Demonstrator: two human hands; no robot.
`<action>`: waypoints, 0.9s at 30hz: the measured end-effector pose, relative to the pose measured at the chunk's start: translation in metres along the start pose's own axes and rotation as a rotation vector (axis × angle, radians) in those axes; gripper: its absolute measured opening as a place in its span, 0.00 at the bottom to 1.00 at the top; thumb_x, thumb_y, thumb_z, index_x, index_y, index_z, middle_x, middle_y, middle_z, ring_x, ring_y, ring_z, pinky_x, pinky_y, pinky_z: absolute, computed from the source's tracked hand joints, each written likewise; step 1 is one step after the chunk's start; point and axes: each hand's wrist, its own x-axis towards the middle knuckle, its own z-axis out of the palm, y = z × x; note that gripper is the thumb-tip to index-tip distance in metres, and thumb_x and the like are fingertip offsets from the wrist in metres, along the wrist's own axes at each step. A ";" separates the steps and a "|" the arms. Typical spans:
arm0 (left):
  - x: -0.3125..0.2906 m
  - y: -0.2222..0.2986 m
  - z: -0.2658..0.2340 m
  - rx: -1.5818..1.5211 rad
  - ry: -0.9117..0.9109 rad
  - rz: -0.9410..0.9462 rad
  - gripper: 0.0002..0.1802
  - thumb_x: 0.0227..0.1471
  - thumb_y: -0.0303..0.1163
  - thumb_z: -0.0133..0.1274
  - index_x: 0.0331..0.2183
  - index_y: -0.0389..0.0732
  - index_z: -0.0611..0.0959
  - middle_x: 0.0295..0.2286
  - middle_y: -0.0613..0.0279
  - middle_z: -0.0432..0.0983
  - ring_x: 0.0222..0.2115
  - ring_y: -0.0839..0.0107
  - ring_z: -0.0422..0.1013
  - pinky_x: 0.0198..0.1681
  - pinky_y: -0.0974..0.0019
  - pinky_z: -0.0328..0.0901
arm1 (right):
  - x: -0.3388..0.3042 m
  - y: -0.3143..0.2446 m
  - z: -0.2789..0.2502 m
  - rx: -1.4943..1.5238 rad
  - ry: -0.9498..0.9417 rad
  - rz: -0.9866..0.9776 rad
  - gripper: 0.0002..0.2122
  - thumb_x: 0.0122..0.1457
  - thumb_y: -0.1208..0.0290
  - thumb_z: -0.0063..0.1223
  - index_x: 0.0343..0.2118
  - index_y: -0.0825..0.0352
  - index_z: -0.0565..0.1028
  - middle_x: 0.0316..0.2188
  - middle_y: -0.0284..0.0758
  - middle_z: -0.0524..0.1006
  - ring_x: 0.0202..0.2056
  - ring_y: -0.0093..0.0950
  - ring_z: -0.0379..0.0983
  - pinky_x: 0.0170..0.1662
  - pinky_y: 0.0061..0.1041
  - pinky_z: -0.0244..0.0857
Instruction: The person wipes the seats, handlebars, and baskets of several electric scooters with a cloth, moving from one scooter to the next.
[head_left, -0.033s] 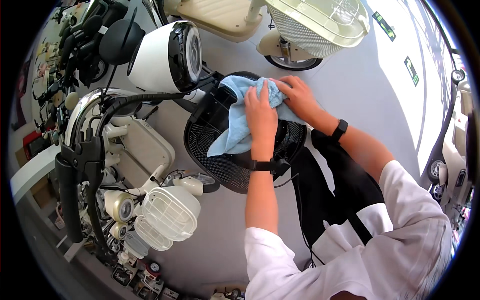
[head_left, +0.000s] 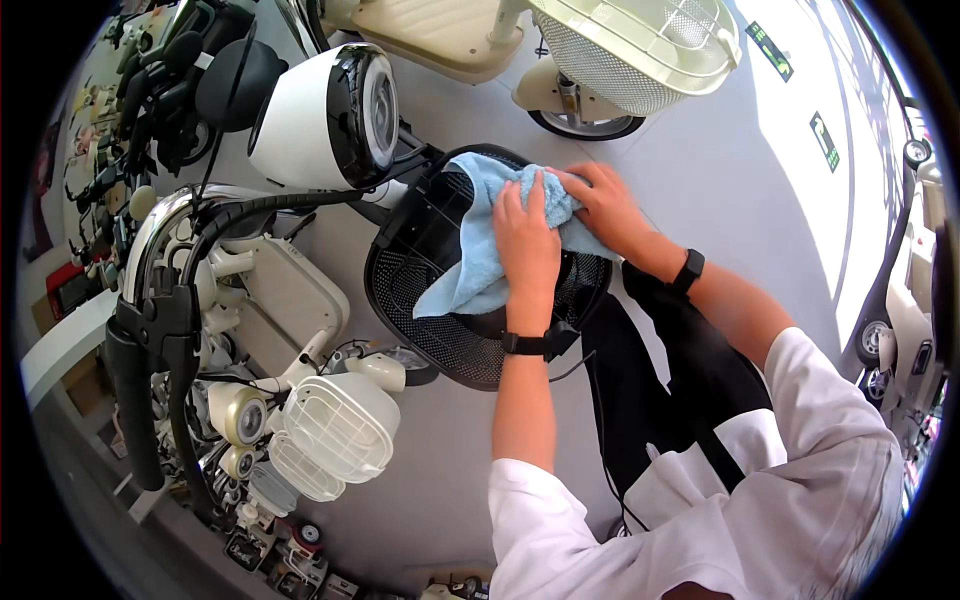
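Observation:
A light blue cloth (head_left: 478, 262) is draped over the far rim and into a black mesh basket (head_left: 445, 350) in front of me. My left hand (head_left: 528, 248) grips the bunched part of the cloth from above, its fingers pointing away from me. At the basket's far right rim, my right hand (head_left: 612, 212) has its fingers bent around the cloth, close beside the left fingertips. The undersides of both hands are hidden. The basket is mounted by a white headlamp (head_left: 325, 115) with a glossy black ring.
A handlebar with a black grip (head_left: 135, 400) and cables curves along the left. Beyond the basket stands a scooter with a cream basket (head_left: 640, 60). Scooters with white baskets (head_left: 340, 425) stand lower left. Green floor signs (head_left: 768, 50) lie at the right.
The headlamp, handlebar and black basket have shifted slightly left. Both hands have moved a little to the right and toward me, still on the cloth.

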 end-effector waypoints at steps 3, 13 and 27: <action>-0.033 0.032 0.004 0.035 -0.029 0.029 0.33 0.40 0.18 0.57 0.52 0.40 0.75 0.49 0.50 0.68 0.54 0.50 0.62 0.59 0.49 0.58 | -0.048 0.003 -0.027 0.047 -0.060 0.031 0.33 0.40 0.80 0.62 0.55 0.53 0.73 0.43 0.32 0.74 0.44 0.35 0.70 0.47 0.33 0.67; -0.193 0.063 -0.001 0.281 -0.050 -0.101 0.24 0.46 0.22 0.58 0.48 0.43 0.77 0.50 0.54 0.69 0.56 0.51 0.63 0.57 0.41 0.60 | -0.155 -0.039 -0.028 0.354 -0.301 -0.042 0.34 0.34 0.78 0.69 0.51 0.54 0.75 0.42 0.32 0.73 0.39 0.32 0.70 0.40 0.29 0.67; -0.233 -0.053 -0.071 0.079 0.362 -0.341 0.28 0.48 0.18 0.56 0.52 0.36 0.70 0.56 0.46 0.60 0.58 0.45 0.58 0.61 0.44 0.56 | -0.067 -0.159 0.044 0.260 -0.277 -0.580 0.20 0.49 0.72 0.56 0.48 0.66 0.73 0.34 0.31 0.69 0.37 0.26 0.67 0.38 0.23 0.63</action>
